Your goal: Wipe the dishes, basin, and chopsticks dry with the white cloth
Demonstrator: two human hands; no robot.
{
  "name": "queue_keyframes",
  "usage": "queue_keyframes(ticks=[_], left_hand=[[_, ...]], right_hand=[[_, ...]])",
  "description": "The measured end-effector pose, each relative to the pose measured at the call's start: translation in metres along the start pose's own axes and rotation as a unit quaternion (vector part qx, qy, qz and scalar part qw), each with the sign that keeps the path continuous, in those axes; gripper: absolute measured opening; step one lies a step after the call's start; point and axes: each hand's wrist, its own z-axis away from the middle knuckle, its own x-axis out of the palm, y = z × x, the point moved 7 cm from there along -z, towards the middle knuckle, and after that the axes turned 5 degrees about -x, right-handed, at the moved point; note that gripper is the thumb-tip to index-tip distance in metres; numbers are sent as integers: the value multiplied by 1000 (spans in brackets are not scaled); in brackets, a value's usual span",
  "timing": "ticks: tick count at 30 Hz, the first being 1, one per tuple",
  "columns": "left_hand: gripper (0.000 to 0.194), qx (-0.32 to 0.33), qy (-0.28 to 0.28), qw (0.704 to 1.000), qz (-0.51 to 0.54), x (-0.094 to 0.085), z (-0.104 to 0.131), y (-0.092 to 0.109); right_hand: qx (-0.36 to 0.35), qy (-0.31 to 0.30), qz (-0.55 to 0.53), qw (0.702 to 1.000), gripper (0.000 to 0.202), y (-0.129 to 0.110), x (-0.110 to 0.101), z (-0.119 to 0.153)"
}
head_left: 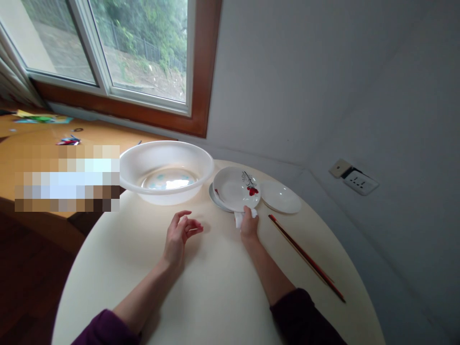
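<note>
My right hand (248, 223) grips the near rim of a white plate (232, 188) with a red flower and dark stems painted on it. A white cloth or tissue (238, 219) is bunched in the same hand, under the rim. Below the held plate, the edge of another plate (217, 200) shows, mostly covered. Over the table to the left, my left hand (179, 233) is empty, its fingers loosely curved and apart. A large translucent white basin (143, 187) stands just beyond it.
To the right lies a plain white plate (282, 197), close to the held one. Reddish-brown chopsticks (305, 256) lie slantwise along the right side of the round table (215, 297). A wooden desk (108, 132) with small items adjoins the table at left, below a window.
</note>
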Motion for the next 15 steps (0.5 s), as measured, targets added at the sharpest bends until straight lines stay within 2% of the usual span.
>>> queue_keyframes(ticks=[6, 15], left_hand=[[29, -1, 4, 1000, -2, -1, 0, 0], [29, -3, 3, 1000, -5, 0, -1, 0]], right_hand=[[24, 9, 25, 999, 21, -8, 2, 6], [41, 10, 27, 999, 23, -9, 3, 7]])
